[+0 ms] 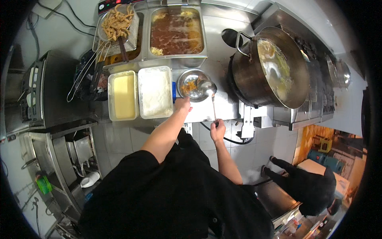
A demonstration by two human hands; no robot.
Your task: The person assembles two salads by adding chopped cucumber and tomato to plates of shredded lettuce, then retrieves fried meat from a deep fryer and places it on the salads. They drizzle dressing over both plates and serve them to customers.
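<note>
A round metal bowl stands on the steel counter, with orange-yellow bits lying in its bottom. My left hand is closed at the near-left rim of that bowl. In my right hand is the dark end of a ladle, whose shiny head rests over the bowl's right side. Left of the bowl is a white tub of pale powder. Beside it sits another tub of smooth yellow batter.
Behind the bowl, a fryer holds brown bubbling oil. A wire basket of fried strips sits over its left well. To the right stands a large pot of cloudy liquid. Another person in dark clothes is at the lower right.
</note>
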